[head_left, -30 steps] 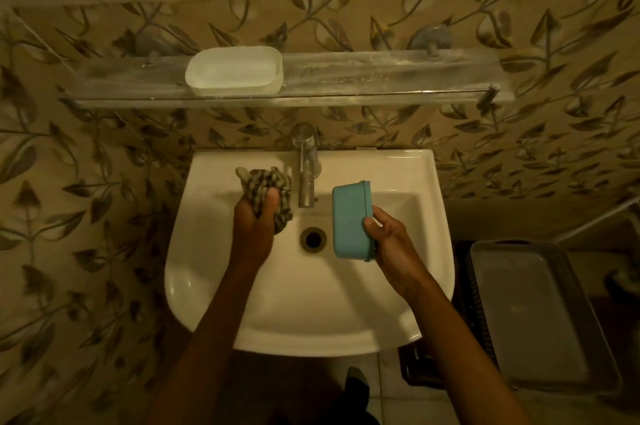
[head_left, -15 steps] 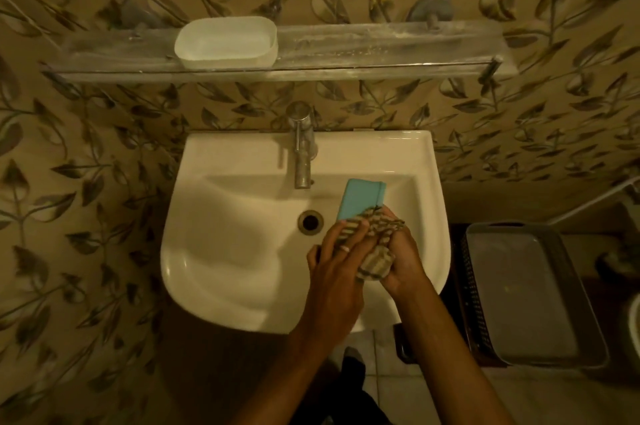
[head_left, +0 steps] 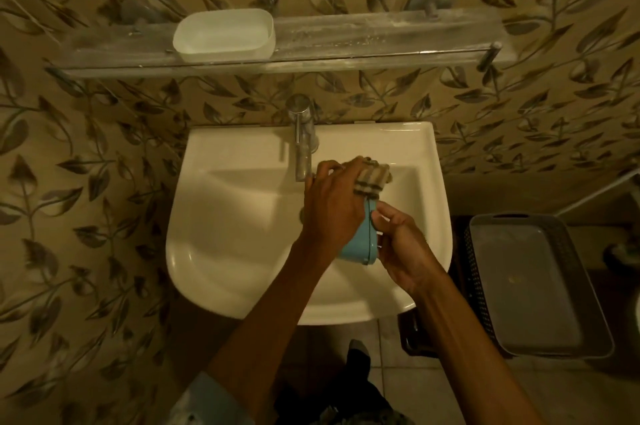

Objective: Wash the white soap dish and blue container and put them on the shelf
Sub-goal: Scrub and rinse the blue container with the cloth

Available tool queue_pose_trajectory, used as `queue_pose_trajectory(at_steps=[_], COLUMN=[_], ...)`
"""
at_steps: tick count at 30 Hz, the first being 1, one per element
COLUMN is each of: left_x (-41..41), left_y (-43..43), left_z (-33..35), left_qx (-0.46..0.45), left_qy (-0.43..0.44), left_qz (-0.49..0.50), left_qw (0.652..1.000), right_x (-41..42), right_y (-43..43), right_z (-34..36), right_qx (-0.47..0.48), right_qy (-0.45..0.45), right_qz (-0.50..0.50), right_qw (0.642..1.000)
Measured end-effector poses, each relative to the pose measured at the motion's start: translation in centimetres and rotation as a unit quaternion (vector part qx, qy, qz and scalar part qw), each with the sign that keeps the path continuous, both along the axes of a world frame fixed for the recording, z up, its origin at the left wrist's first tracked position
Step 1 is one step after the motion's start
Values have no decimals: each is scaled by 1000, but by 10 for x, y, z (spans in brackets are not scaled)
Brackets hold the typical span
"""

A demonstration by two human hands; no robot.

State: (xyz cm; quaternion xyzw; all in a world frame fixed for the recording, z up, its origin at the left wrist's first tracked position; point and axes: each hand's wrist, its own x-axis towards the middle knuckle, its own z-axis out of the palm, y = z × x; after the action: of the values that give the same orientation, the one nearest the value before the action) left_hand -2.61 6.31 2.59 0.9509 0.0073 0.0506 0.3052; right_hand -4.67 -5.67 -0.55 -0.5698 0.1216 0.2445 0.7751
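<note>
Both hands are over the sink (head_left: 214,251) now, and the blue container (head_left: 360,248) stands on edge between them. The right hand (head_left: 401,248) has it, thumb and fingers curled round the long rim from the right and clamping it. The left hand (head_left: 332,206) lies across the opposite face, fingers bent over a striped cloth (head_left: 372,180) that bunches out just past the fingertips at the container's far end. I read that as a wiping stroke, so this piece is mid-wash and not ready for shelving.

The tap (head_left: 303,144) spout is just beside the left knuckles, though I cannot tell whether water runs. Well above both hands, the white soap dish (head_left: 224,31) sits on the shelf (head_left: 381,40), left of its middle, with bare shelf to its right.

To do this step well, the right-hand grip needs to be firm, because wet plastic held by the rim can slip and twist. The cloth should be pressed flat under the left fingers rather than balled, then drawn the full length and into the corners. After that, turn the container in the right fingers so the covered face gets its pass. Hold it low over the basin so a drop costs nothing. Beyond the right wrist, a grey tray (head_left: 533,286) rests on a dark basket.
</note>
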Motion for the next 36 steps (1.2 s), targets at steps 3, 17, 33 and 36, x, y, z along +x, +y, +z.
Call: queue_pose_trajectory(at_steps=[3,17,33,36], left_x=[-8,-88,-43,-44], left_y=[-2,36,-9,-2], left_z=[4,20,44,33], left_qx=[-10,-494,-111,-216], left_qy=[16,46,-41,-6], left_qz=[5,278,92,150], left_qw=[1000,822,989,965], right_x=[-4,27,15,16], right_y=[-1,-20,18,12], right_z=[-3,7,16,23], right_qx=[3,-184,-143,-117], right_qy=[1,38,-58,-34], right_qz=[2,-191,-236,-281], right_qw=[1000,964,959,952])
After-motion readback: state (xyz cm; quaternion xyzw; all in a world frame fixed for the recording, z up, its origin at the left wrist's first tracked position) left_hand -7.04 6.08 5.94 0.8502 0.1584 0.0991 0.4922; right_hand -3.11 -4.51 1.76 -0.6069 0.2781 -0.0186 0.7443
